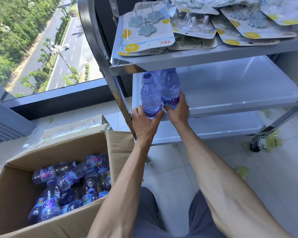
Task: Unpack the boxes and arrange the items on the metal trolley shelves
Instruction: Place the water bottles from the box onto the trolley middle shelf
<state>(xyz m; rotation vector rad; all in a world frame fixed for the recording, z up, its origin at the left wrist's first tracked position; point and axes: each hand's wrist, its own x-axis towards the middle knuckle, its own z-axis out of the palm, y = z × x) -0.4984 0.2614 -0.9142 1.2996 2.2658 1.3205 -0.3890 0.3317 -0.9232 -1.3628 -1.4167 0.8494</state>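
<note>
Two water bottles stand upright at the middle shelf's left near corner, under packs of hooks on top. The cardboard box sits near left. Left hand and right hand each grip one bottle's base.

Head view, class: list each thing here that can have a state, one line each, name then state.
Cardboard box: open, flaps up, bottles lying jumbled inside.
Left bottle: upright, capped, gripped by left hand.
Right bottle: upright, gripped by right hand.
Middle shelf: mostly bare, bottles at its left front corner.
Top shelf: covered with overlapping hook packs.
</note>
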